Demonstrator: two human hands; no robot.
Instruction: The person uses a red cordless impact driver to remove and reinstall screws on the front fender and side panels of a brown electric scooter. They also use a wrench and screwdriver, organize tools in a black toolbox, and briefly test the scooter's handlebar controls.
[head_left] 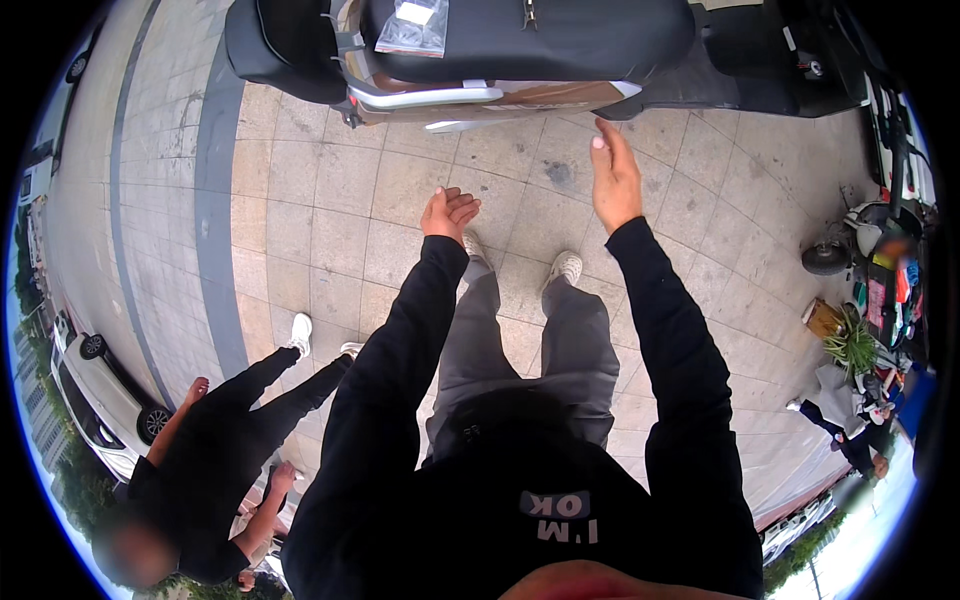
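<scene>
A scooter with a long black seat stands across the far side, in front of me. On the seat lie a clear zip bag with something white in it and a small metal object, too small to name. My right hand reaches toward the scooter's lower side panel, fingers stretched out, seemingly just short of it and holding nothing. Farther back from the scooter, my left hand hangs in the air above the paving, its fingers loosely bent and nothing visible in them.
Stone paving lies underfoot. At the left stands a person in black, with a white car behind. A potted plant, a cardboard box and assorted goods crowd the right edge, near a wheel.
</scene>
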